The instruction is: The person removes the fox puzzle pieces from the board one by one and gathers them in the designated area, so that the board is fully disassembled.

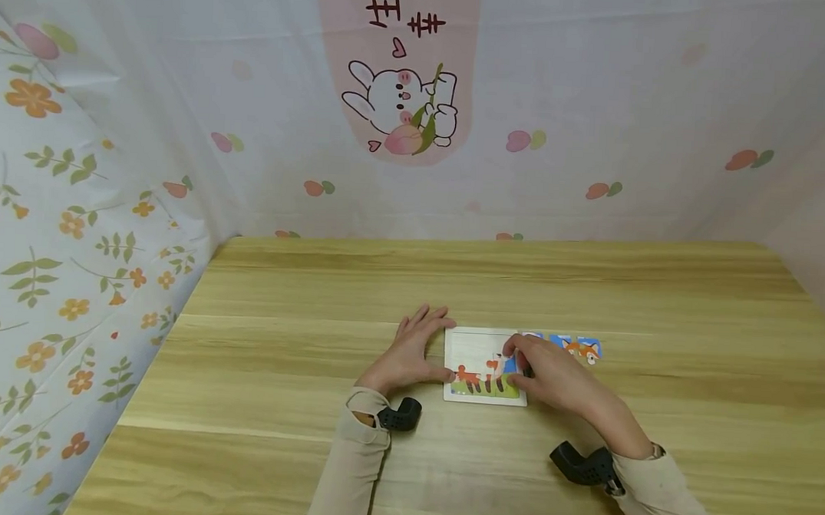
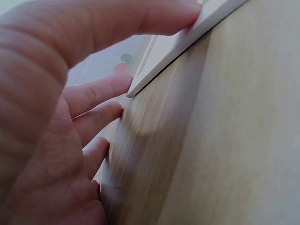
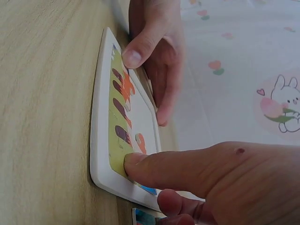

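Note:
A white-rimmed jigsaw tray (image 1: pixel 485 400) lies flat on the table, partly filled along its lower and right parts with orange, green and blue animal pieces (image 1: pixel 476 385). My left hand (image 1: pixel 411 353) steadies its left side: the thumb rests on the lower left rim and the index finger touches the upper left corner, fingers spread and fairly straight. Over the tray's right side is my right hand (image 1: pixel 555 375). Its thumb (image 3: pixel 140 166) presses on a green piece at the lower right. Its index fingertip is hidden in the right wrist view, where other fingers curl beside the tray.
Loose jigsaw pieces (image 1: pixel 581 348), blue with an orange fox-like face, lie on the table just right of the tray, partly behind my right hand. The wooden table (image 1: pixel 301 283) meets a printed cloth (image 1: pixel 255 66) at the back. Each wrist wears a black camera mount (image 1: pixel 400 415).

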Tool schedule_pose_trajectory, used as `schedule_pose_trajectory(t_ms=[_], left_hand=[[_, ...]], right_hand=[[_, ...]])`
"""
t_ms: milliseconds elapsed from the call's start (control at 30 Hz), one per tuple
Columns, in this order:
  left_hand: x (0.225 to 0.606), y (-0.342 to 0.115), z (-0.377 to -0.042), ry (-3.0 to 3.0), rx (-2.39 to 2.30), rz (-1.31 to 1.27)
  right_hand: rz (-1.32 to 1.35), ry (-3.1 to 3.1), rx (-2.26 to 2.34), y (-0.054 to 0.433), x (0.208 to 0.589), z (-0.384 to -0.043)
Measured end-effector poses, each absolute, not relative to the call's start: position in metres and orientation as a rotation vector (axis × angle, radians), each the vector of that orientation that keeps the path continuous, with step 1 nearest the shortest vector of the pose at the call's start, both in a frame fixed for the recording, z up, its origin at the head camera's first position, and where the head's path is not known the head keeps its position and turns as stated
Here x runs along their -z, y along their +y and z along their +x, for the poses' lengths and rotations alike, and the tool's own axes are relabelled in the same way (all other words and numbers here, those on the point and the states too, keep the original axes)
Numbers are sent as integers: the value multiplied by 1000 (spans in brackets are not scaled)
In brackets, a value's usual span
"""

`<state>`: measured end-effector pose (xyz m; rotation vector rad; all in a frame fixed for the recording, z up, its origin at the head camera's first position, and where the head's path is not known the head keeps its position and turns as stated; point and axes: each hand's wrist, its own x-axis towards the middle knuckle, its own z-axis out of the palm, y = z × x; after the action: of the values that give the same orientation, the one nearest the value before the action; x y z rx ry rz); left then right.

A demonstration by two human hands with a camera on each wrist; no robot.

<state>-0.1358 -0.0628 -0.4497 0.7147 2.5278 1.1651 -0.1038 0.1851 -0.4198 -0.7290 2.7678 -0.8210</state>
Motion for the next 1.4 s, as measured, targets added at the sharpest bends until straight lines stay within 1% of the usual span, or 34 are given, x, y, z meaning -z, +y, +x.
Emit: schedule_pose_trajectory(t_ms=[300,567,1400], left_hand=[[450,-63,-137,2531,-1172,723],[450,-63,-136,2544,-1142,713],[449,-63,-136,2531,-1164,717]], right_hand=[[-653,2825,835,182,423,-102],[-636,2826,826,182,423,-104],[-799,2837,896,190,425,-108]])
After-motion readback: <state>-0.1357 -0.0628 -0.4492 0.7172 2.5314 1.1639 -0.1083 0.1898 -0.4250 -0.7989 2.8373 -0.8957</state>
